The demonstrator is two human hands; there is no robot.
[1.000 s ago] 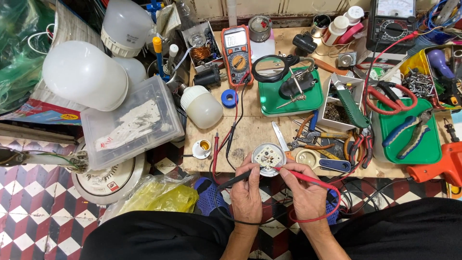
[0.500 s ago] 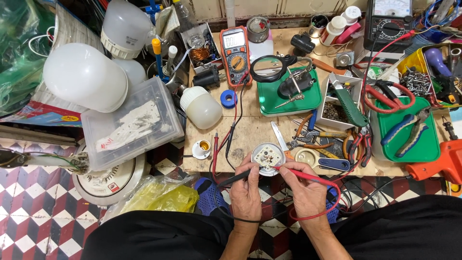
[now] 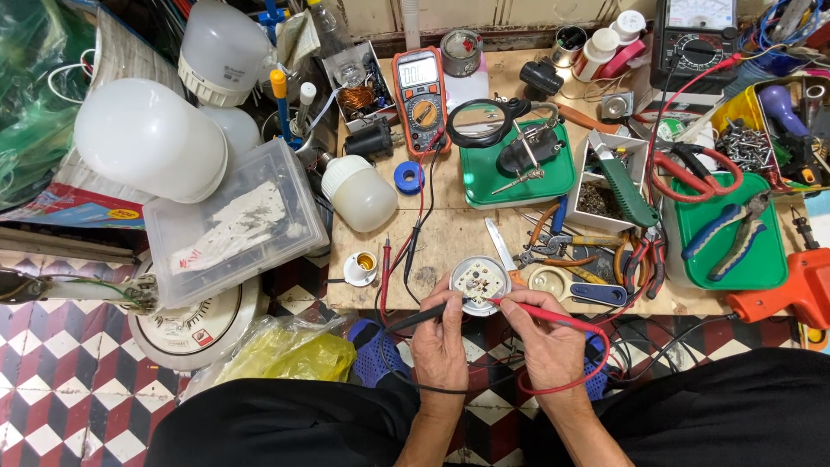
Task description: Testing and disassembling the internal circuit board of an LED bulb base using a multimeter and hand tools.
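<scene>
Probing is under way: left hand (image 3: 441,342) pinches the black probe (image 3: 415,318), right hand (image 3: 546,342) the red probe (image 3: 540,315), tips on the round board (image 3: 478,280), so steady contact likely matters next.

Bare wood (image 3: 450,229) passable (pliers (image 3: 635,259) crowd right).

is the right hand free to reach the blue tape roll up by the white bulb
Probably not as things stand: the right hand holds the red probe on the round LED board, and the small blue tape roll lies beyond the left hand.
</scene>
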